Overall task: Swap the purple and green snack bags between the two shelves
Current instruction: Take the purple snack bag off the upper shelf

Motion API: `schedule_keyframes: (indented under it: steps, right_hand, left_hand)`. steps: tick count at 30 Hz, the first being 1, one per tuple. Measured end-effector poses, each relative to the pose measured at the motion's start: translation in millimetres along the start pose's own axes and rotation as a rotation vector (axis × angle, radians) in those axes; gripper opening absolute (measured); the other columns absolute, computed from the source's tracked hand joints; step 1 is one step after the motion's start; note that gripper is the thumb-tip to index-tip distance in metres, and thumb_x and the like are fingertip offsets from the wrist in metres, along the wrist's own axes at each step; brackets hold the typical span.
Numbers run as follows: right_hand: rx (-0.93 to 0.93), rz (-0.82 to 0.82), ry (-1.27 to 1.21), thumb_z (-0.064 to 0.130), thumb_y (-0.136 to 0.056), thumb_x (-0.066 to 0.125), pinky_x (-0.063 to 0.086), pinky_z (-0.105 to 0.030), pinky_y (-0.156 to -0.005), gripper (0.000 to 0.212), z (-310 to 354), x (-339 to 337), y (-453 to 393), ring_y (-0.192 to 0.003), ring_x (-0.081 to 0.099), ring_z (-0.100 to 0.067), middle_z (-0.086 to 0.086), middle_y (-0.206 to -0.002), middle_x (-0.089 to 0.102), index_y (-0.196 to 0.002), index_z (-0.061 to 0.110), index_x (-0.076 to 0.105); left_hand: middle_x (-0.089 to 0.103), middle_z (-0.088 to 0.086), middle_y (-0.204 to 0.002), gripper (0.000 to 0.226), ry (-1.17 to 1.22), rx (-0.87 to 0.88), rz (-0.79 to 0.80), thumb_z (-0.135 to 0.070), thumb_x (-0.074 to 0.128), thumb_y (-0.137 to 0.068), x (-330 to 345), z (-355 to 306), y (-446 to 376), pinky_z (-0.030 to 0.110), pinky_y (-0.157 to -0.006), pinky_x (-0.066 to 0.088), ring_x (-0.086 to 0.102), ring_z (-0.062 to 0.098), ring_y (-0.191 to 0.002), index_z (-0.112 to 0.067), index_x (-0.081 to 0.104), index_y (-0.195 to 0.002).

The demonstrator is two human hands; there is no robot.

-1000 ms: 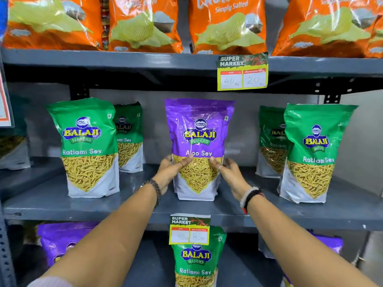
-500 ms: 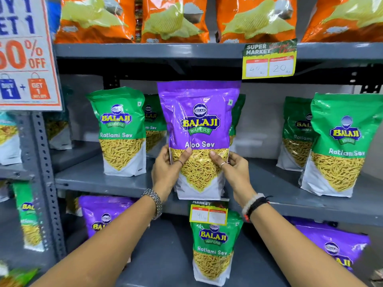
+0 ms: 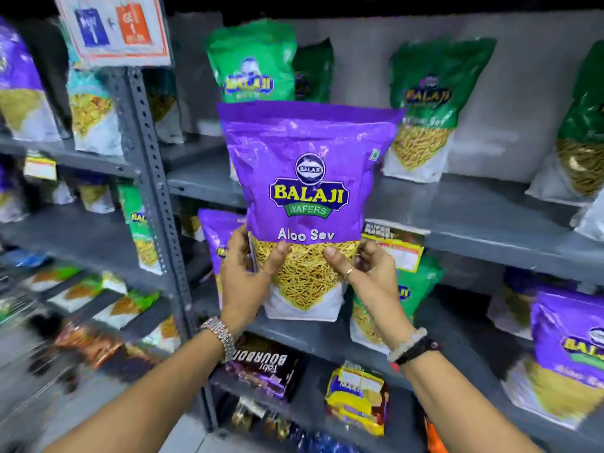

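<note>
Between both hands (image 3: 307, 276), purple bag (image 3: 307, 178)

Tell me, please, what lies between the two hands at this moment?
In the head view, the purple Aloo Sev bag lies between the left hand and the right hand, gripped at its lower edges.

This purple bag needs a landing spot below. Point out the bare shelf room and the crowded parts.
Both hands, left hand and right hand, hold the purple Aloo Sev bag. Upper shelf: bare between the green bags. Lower shelf: a gap between the purple bag and green Ratlami bag, though partly hidden. The left rack is crowded.
</note>
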State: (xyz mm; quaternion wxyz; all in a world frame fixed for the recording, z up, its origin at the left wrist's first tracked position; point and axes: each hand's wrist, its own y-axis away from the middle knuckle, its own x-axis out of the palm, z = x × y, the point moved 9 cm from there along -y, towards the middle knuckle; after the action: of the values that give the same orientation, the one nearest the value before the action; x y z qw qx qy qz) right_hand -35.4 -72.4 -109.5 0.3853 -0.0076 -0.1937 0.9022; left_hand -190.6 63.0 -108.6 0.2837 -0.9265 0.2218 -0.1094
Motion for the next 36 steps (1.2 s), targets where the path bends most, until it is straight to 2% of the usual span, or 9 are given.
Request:
schedule_keyframes:
  steps: [10,14,16,21,25,29,31,33,36]
  right_hand:
    - [0.201,0.036,0.103,-0.001,-0.073,0.072,0.045,-0.006,-0.063,0.027,-137,0,4,-0.066,0.062,0.01,0.007,-0.08,0.066,-0.092,0.014,0.058]
    - [0.268,-0.023,0.176,-0.001,-0.072,0.073,0.049,-0.01,-0.07,0.034,-187,-13,-12,-0.076,0.065,0.008,0.013,-0.086,0.07,-0.091,0.023,0.058]
    - [0.303,-0.042,0.224,0.002,-0.071,0.074,0.051,-0.017,-0.077,0.035,-210,-18,-22,-0.082,0.066,0.005,0.016,-0.089,0.07,-0.094,0.024,0.058]
    - [0.333,-0.076,0.293,0.004,-0.071,0.075,0.051,-0.03,-0.083,0.037,-249,-29,-44,-0.084,0.067,0.001,0.02,-0.083,0.072,-0.092,0.029,0.058]
    - [0.337,-0.102,0.353,0.009,-0.071,0.076,0.052,-0.041,-0.087,0.039,-265,-35,-59,-0.09,0.067,-0.013,0.01,-0.094,0.069,-0.096,0.03,0.056]
    - [0.348,-0.115,0.358,0.009,-0.074,0.074,0.051,-0.038,-0.087,0.041,-278,-39,-61,-0.094,0.066,-0.016,-0.001,-0.1,0.068,-0.104,0.025,0.052]
    - [0.352,-0.116,0.312,0.006,-0.074,0.073,0.051,-0.033,-0.088,0.042,-283,-41,-59,-0.097,0.065,-0.014,-0.003,-0.103,0.067,-0.105,0.024,0.05]
    - [0.376,-0.11,0.266,0.0,-0.074,0.071,0.051,-0.02,-0.084,0.046,-285,-43,-53,-0.092,0.064,-0.002,0.001,-0.102,0.065,-0.111,0.016,0.048]
    - [0.447,-0.103,0.246,-0.004,-0.075,0.069,0.046,-0.01,-0.086,0.057,-287,-52,-34,-0.105,0.057,-0.008,-0.001,-0.117,0.058,-0.124,0.006,0.043]
  left_hand:
    - [0.062,-0.004,-0.125,0.061,-0.255,-0.252,0.191,-0.058,0.066,-0.073,-10,137,36,0.039,-0.099,0.049,0.059,0.011,-0.116,-0.037,0.042,-0.125]
    - [0.053,-0.027,-0.119,0.052,-0.253,-0.331,0.276,-0.064,0.061,-0.07,5,182,31,0.006,-0.091,0.041,0.051,-0.02,-0.107,-0.059,0.033,-0.115]
    - [0.052,-0.026,-0.119,0.053,-0.269,-0.373,0.309,-0.062,0.062,-0.071,11,208,25,0.002,-0.09,0.038,0.049,-0.022,-0.107,-0.055,0.033,-0.114]
    - [0.062,0.003,-0.124,0.077,-0.247,-0.453,0.373,-0.068,0.062,-0.069,28,266,14,0.046,-0.101,0.048,0.059,0.022,-0.117,-0.028,0.034,-0.128]
    - [0.061,-0.007,-0.119,0.089,-0.246,-0.484,0.409,-0.071,0.061,-0.067,39,288,5,0.031,-0.099,0.047,0.059,0.009,-0.113,-0.02,0.029,-0.132]
    - [0.058,-0.007,-0.117,0.093,-0.279,-0.446,0.426,-0.063,0.062,-0.071,47,293,1,0.006,-0.084,0.041,0.056,0.001,-0.107,-0.008,0.026,-0.137]
    - [0.057,-0.001,-0.123,0.082,-0.312,-0.438,0.442,-0.042,0.067,-0.078,50,297,2,0.006,-0.086,0.04,0.056,0.01,-0.112,-0.008,0.025,-0.139]
    - [0.054,0.002,-0.134,0.081,-0.265,-0.455,0.404,-0.039,0.07,-0.077,46,298,6,0.012,-0.097,0.041,0.054,0.011,-0.12,-0.013,0.026,-0.14]
    - [0.05,0.002,-0.137,0.075,-0.181,-0.52,0.3,-0.031,0.071,-0.079,35,297,23,0.027,-0.104,0.043,0.051,0.004,-0.124,-0.012,0.029,-0.139]
